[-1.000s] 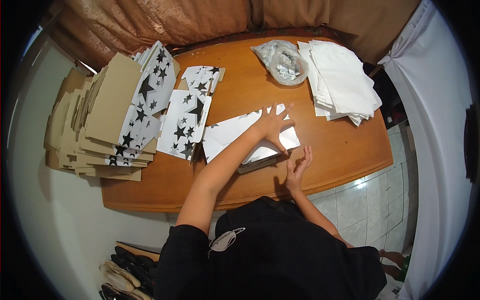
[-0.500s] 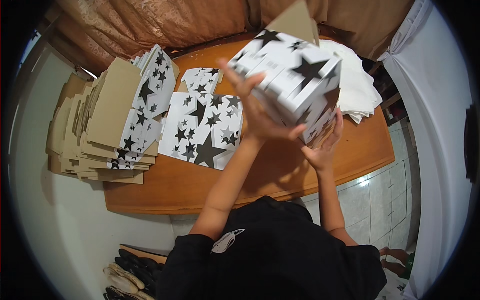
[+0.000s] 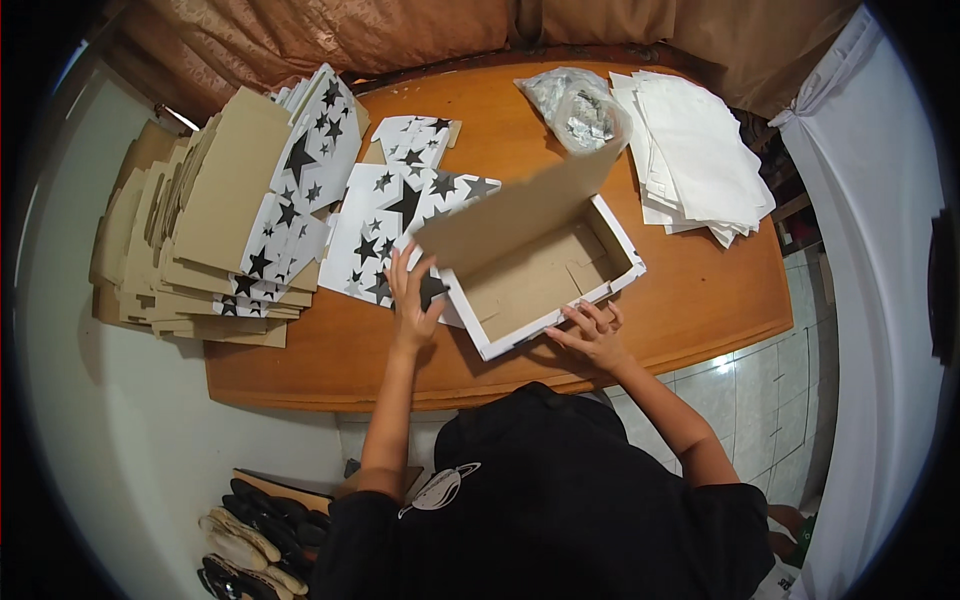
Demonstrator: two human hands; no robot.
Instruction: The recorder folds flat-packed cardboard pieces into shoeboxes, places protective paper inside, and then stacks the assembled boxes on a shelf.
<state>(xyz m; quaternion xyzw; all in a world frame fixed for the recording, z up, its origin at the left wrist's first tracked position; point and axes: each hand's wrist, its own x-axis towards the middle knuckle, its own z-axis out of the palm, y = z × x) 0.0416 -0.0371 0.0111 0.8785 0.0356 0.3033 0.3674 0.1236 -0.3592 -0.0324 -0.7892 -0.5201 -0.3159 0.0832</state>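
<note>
A cardboard box point(image 3: 535, 285) stands on the table with its lid point(image 3: 520, 208) raised at the back; its bare brown inside shows, with white rims. My left hand point(image 3: 411, 300) is at the box's left end, fingers spread beside the lid's corner. Over the front rim curl the fingers of my right hand point(image 3: 592, 335), its thumb against the outer front wall. Just behind and left of the box lies a flat white cardboard sheet with black and grey stars point(image 3: 370, 235), partly hidden by the lid and my left hand.
Folded cardboard blanks point(image 3: 225, 200) are stacked along the wooden table's point(image 3: 330, 375) left side. A smaller starred piece point(image 3: 415, 138) lies behind the flat sheet. At the back are a clear plastic bag point(image 3: 580, 110) and white paper sheets point(image 3: 700, 150). Shoes point(image 3: 255, 540) sit on the floor at lower left.
The box has come down from mid-air onto the table and turned so that its open inside faces up. Both hands have moved lower, and the plastic bag has come into view.
</note>
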